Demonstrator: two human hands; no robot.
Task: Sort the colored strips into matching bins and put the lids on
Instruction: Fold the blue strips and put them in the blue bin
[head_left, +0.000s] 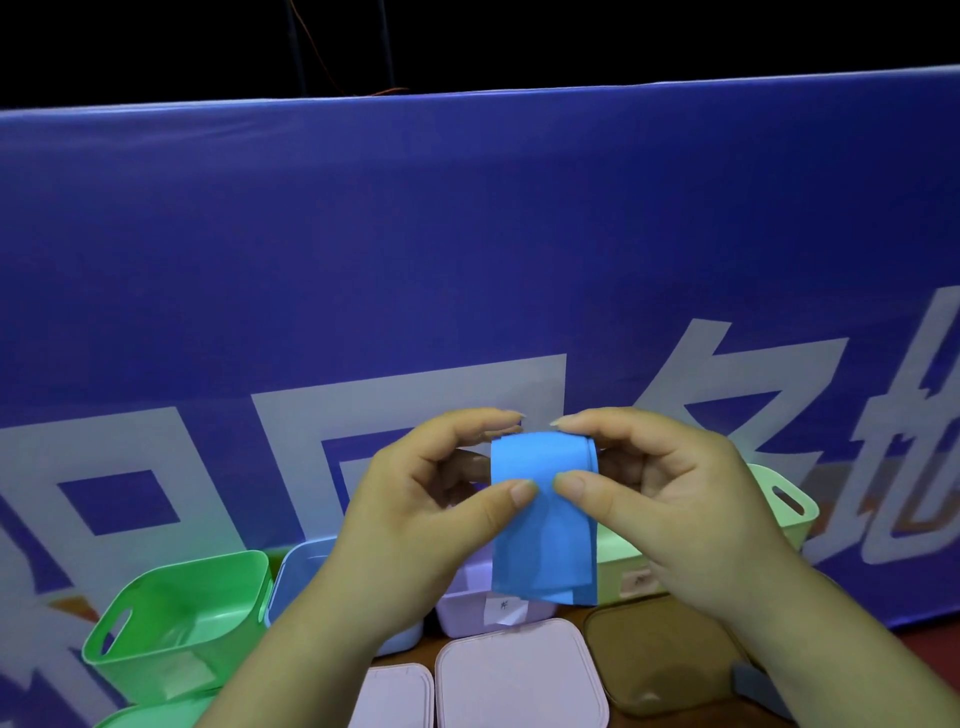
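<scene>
Head view: both hands raised mid-frame, holding a folded bundle of blue strips (545, 525) between them. Left hand (431, 499) pinches the bundle's left edge, thumb in front, fingers curled over the top. Right hand (670, 499) pinches the right side the same way. Strips hang above a lilac bin (483, 610). Green bin (182, 618) far left, blue bin (298, 574) beside it, pale green bin (784, 512) right. Pink lid (519, 675) and brown lid (660, 654) lie in front. Blue banner (467, 249) behind.
</scene>
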